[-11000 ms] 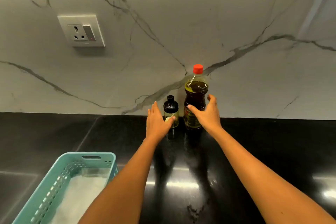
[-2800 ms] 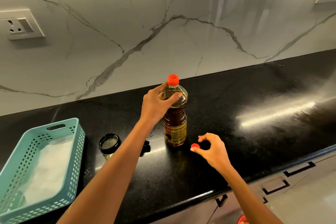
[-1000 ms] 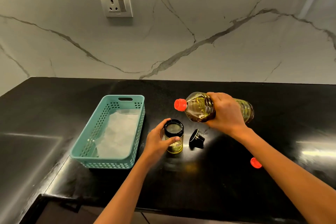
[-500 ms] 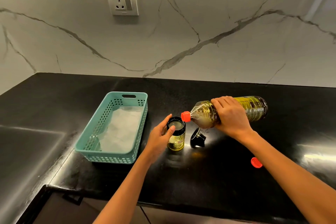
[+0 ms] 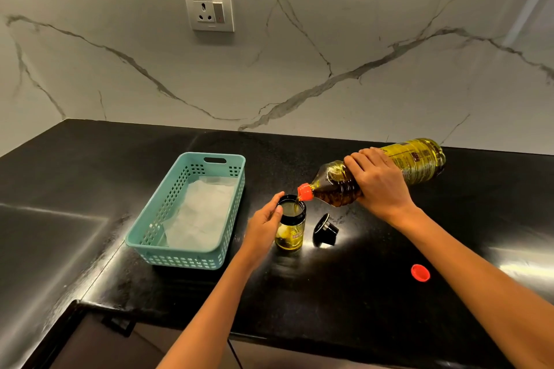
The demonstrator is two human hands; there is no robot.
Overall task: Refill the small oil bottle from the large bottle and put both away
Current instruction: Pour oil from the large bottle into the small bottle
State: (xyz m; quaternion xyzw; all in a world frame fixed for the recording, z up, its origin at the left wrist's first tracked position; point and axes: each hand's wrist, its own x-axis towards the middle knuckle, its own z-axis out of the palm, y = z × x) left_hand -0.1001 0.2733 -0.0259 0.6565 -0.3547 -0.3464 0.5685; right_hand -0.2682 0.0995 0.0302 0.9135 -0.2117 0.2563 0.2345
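The small oil bottle stands upright on the black counter with its black top off and a little yellow oil inside. My left hand grips its left side and rim. My right hand holds the large oil bottle tipped nearly level, its red neck down at the small bottle's mouth. A thin stream of oil runs from the neck into the small bottle. The small bottle's black spout cap lies on the counter just right of it. The large bottle's red cap lies further right, near the front.
A teal perforated basket lined with white paper sits left of the small bottle. The counter's front edge runs below my arms. A marble wall with a socket stands behind.
My right hand has tipped the large bottle's neck lower onto the small bottle's mouth, and oil now flows. My left hand stays on the small bottle.
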